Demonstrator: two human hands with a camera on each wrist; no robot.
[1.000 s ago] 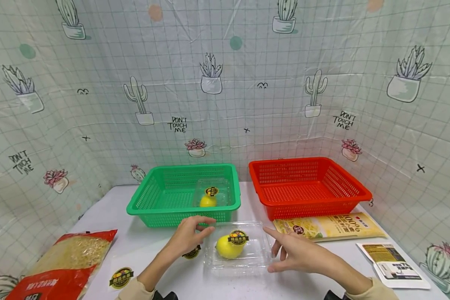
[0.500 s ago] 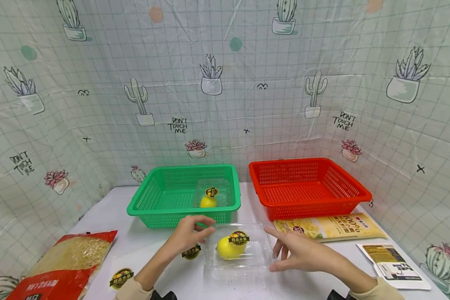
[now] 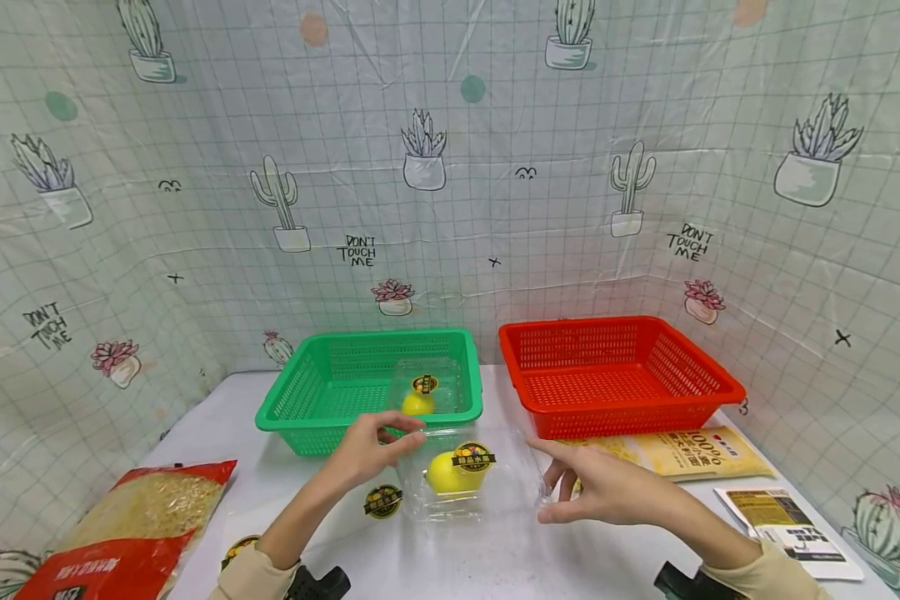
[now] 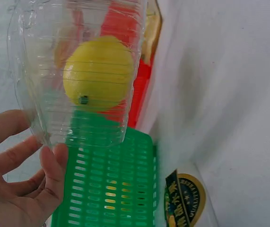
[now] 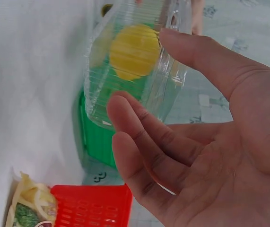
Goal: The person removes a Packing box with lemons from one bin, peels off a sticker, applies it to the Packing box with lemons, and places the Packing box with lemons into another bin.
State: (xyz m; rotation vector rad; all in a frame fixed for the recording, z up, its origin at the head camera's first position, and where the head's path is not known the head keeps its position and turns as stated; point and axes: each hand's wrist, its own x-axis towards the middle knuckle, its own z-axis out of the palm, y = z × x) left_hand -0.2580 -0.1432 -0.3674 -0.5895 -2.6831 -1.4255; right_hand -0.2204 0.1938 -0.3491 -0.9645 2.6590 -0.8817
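A clear plastic clamshell fruit box (image 3: 506,492) is raised off the table, with a yellow lemon (image 3: 448,477) inside and a black label (image 3: 474,457) on its lid. My left hand (image 3: 371,448) pinches its left edge between thumb and fingers; the left wrist view shows them at the rim corner. At the opposite edge my right hand (image 3: 600,487) grips the rim, its thumb (image 5: 182,47) against the plastic and the other fingers partly curled below. Some of the right fingertips are hidden behind the box.
Behind stands a green basket (image 3: 288,417) holding another clear box with a lemon (image 3: 418,403). A red basket (image 3: 622,408) is to its right. Around lie a yellow pasta bag (image 3: 690,454), a white-and-gold pouch (image 3: 791,533), a red-ended bag (image 3: 120,533) and a round label (image 3: 382,501).
Both hands have lifted the clamshell box off the table and tilted it slightly. The label on the table at left is now uncovered. Baskets and bags stay put.
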